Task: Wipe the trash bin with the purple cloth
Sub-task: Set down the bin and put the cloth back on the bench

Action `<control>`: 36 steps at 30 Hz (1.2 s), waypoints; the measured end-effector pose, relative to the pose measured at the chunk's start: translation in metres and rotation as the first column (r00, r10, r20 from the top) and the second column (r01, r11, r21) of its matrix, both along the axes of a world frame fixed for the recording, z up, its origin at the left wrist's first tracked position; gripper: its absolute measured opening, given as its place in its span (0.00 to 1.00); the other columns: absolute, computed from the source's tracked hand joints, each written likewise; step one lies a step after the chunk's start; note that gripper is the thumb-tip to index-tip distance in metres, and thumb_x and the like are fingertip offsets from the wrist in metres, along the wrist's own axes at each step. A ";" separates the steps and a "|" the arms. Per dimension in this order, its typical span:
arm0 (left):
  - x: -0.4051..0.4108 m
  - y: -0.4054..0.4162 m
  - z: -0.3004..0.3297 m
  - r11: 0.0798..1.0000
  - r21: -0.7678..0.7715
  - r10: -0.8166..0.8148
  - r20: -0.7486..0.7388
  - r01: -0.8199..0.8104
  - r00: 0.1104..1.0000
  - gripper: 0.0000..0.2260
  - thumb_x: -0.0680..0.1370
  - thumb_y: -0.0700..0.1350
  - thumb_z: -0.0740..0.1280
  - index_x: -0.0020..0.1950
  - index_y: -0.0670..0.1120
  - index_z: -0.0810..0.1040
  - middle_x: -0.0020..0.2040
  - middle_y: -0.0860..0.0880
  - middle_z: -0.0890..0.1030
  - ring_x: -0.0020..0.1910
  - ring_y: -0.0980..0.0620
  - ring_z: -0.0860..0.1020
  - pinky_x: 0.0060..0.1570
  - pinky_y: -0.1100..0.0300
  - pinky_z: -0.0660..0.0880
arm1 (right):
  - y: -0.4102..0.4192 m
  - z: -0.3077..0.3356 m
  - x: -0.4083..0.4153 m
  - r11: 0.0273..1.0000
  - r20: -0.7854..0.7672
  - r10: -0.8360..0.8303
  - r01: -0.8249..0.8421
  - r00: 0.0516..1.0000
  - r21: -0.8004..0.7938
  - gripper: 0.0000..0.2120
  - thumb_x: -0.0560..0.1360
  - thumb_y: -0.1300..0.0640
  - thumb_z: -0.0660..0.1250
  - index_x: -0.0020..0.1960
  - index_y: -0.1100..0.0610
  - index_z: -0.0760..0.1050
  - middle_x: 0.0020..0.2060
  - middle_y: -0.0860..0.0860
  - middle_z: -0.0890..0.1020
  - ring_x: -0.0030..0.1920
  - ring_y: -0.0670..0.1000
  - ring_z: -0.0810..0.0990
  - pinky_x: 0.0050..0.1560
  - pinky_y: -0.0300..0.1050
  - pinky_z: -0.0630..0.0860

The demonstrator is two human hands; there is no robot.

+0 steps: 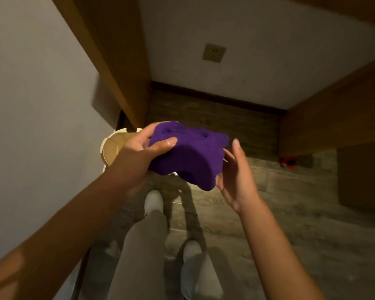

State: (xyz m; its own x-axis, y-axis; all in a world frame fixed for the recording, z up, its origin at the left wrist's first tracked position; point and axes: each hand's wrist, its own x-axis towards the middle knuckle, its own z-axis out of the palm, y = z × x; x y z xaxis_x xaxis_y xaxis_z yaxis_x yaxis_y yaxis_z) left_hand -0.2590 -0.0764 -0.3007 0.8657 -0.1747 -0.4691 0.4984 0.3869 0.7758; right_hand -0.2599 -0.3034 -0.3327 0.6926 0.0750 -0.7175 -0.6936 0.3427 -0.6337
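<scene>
A fluffy purple cloth (pixel 188 152) is bunched in front of me, above the floor. My left hand (pixel 139 152) grips its left side, thumb on top. My right hand (pixel 236 176) is at the cloth's right edge, fingers spread, palm against its lower right corner. Behind my left hand a cream trash bin (pixel 112 146) stands on the floor by the wall; only its round rim and part of the inside show, the rest is hidden by my hand and the cloth.
A wooden cabinet panel (pixel 117 68) rises just behind the bin. A wooden desk side (pixel 333 118) stands at right. The back wall has a socket (pixel 213 52). A small red object (pixel 287 162) lies on the tiled floor. My legs and white shoes (pixel 153 202) are below.
</scene>
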 end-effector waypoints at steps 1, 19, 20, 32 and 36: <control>-0.002 -0.002 0.020 0.999 -0.034 0.003 -0.005 -0.003 1.000 0.21 0.77 0.42 0.71 0.70 0.46 0.75 0.62 0.44 0.83 0.60 0.43 0.82 0.51 0.54 0.81 | 0.000 0.024 0.001 0.996 0.017 -0.025 0.023 1.000 0.081 0.38 0.73 0.34 0.68 0.75 0.57 0.73 0.68 0.57 0.81 0.68 0.57 0.79 0.60 0.51 0.81; 0.050 0.049 0.292 0.964 -0.138 0.246 0.126 -0.229 0.961 0.20 0.69 0.45 0.78 0.61 0.48 0.83 0.60 0.41 0.84 0.59 0.45 0.82 0.51 0.56 0.82 | 0.062 0.302 0.064 0.948 0.104 0.234 -0.203 0.967 -0.246 0.27 0.71 0.28 0.64 0.49 0.49 0.87 0.47 0.54 0.88 0.48 0.57 0.87 0.49 0.55 0.83; 0.057 0.048 0.299 0.962 -0.167 0.242 0.136 -0.218 0.961 0.19 0.69 0.44 0.78 0.60 0.48 0.84 0.60 0.41 0.84 0.60 0.44 0.82 0.52 0.55 0.81 | 0.070 0.308 0.070 0.964 0.115 0.242 -0.225 0.964 -0.142 0.29 0.72 0.26 0.63 0.57 0.47 0.85 0.54 0.53 0.88 0.53 0.56 0.87 0.50 0.56 0.82; 0.168 0.077 0.302 0.945 0.118 0.256 0.312 -0.305 0.915 0.15 0.74 0.43 0.75 0.59 0.49 0.82 0.55 0.48 0.87 0.54 0.50 0.84 0.48 0.62 0.80 | 0.105 0.323 0.206 0.981 0.289 0.030 -0.084 0.957 0.176 0.17 0.77 0.59 0.72 0.64 0.63 0.80 0.57 0.60 0.86 0.58 0.57 0.86 0.54 0.49 0.83; 0.210 0.093 0.270 0.904 0.322 0.231 0.189 -0.282 0.954 0.16 0.76 0.41 0.75 0.64 0.48 0.80 0.58 0.48 0.85 0.59 0.48 0.83 0.52 0.60 0.79 | 0.112 0.304 0.254 0.975 0.325 0.193 -0.145 0.926 -0.166 0.11 0.75 0.58 0.75 0.57 0.53 0.83 0.50 0.49 0.89 0.52 0.51 0.87 0.46 0.42 0.81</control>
